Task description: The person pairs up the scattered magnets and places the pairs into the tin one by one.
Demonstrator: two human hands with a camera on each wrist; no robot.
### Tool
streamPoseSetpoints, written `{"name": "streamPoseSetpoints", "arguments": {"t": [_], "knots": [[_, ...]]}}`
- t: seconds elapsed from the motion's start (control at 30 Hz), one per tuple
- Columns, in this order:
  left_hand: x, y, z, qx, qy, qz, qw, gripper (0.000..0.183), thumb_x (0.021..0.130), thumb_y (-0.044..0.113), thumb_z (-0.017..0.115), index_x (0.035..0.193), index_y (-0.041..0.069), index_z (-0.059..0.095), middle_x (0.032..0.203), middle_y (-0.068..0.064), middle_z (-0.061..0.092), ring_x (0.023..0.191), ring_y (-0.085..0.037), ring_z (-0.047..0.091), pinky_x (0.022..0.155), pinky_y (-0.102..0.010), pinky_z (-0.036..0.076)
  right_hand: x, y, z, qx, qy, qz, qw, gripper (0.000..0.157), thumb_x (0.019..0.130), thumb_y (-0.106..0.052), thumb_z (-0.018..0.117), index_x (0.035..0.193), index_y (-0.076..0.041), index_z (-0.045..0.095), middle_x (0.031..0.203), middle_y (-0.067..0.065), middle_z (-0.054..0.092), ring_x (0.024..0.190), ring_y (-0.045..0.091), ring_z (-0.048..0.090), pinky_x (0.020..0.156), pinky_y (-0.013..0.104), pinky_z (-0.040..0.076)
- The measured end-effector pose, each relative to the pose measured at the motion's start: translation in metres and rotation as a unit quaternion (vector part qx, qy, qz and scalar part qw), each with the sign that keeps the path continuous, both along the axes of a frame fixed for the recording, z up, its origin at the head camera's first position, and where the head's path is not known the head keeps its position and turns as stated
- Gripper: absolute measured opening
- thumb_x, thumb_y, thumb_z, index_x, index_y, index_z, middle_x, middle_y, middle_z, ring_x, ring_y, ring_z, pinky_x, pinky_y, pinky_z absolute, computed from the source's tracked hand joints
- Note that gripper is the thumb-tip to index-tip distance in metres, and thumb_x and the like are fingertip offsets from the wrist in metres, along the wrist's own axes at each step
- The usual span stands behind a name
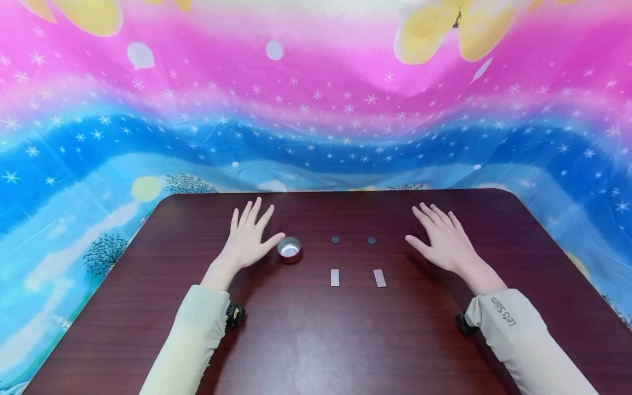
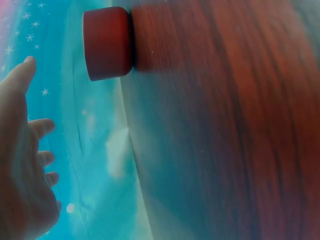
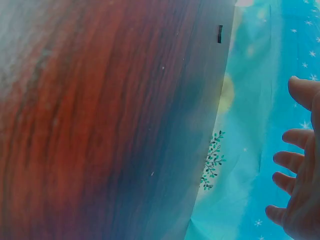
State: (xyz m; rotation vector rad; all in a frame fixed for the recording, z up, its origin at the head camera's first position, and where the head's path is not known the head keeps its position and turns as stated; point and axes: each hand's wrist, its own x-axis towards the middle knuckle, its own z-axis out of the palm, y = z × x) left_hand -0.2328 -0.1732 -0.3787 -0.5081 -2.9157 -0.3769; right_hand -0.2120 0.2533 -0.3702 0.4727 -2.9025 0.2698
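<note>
My left hand (image 1: 248, 238) is held over the table with fingers spread, its thumb reaching near the rim of a small round red tin (image 1: 289, 258). In the left wrist view the red tin (image 2: 107, 44) stands on the tabletop, apart from the thumb. The tin's silvery inside shows from above. My right hand (image 1: 445, 241) is likewise spread over the table, holding nothing. Between the hands lie two small dark discs, a left one (image 1: 336, 240) and a right one (image 1: 371, 240). Nearer me are two pale rectangular strips, one upright (image 1: 334, 277) and one slightly slanted (image 1: 379, 278).
The dark wooden table (image 1: 306, 340) has rounded far corners. Behind it hangs a colourful cloth (image 1: 316, 126) with snowflakes and trees, meeting the far edge. A black wrist camera sits at each cuff, the left one (image 1: 235, 315) and the right one (image 1: 466, 323).
</note>
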Motion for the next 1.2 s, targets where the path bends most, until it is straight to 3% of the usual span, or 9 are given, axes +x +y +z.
{"name": "streamPoseSetpoints", "arguments": {"t": [0.43, 0.77, 1.2], "knots": [[-0.001, 0.008, -0.002, 0.002, -0.007, -0.002, 1.0000, 0.075, 0.086, 0.060, 0.042, 0.146, 0.018, 0.022, 0.152, -0.013, 0.008, 0.140, -0.031, 0.004, 0.109, -0.053, -0.003, -0.002, -0.005, -0.002, 0.001, -0.004, 0.011, 1.000, 0.066, 0.090, -0.050, 0.044, 0.141, -0.008, 0.033, 0.144, 0.020, 0.030, 0.132, 0.039, 0.024, 0.105, 0.057, 0.010], [0.000, 0.019, -0.002, 0.008, -0.011, -0.016, 0.9998, 0.074, 0.087, 0.056, 0.045, 0.143, 0.012, 0.029, 0.146, -0.017, 0.027, 0.136, -0.032, 0.020, 0.110, -0.051, 0.007, -0.004, -0.009, -0.001, 0.009, -0.003, 0.016, 1.000, 0.060, 0.090, -0.044, 0.049, 0.138, -0.010, 0.039, 0.141, 0.020, 0.035, 0.128, 0.038, 0.030, 0.105, 0.057, 0.012], [-0.001, 0.032, -0.006, 0.020, -0.029, -0.024, 0.9991, 0.074, 0.086, 0.056, 0.047, 0.143, 0.012, 0.031, 0.145, -0.013, 0.031, 0.134, -0.027, 0.028, 0.110, -0.049, 0.012, -0.006, -0.022, -0.003, 0.016, -0.022, 0.020, 0.999, 0.061, 0.088, -0.041, 0.053, 0.137, -0.007, 0.040, 0.134, 0.019, 0.043, 0.125, 0.035, 0.036, 0.103, 0.056, 0.017]]}}
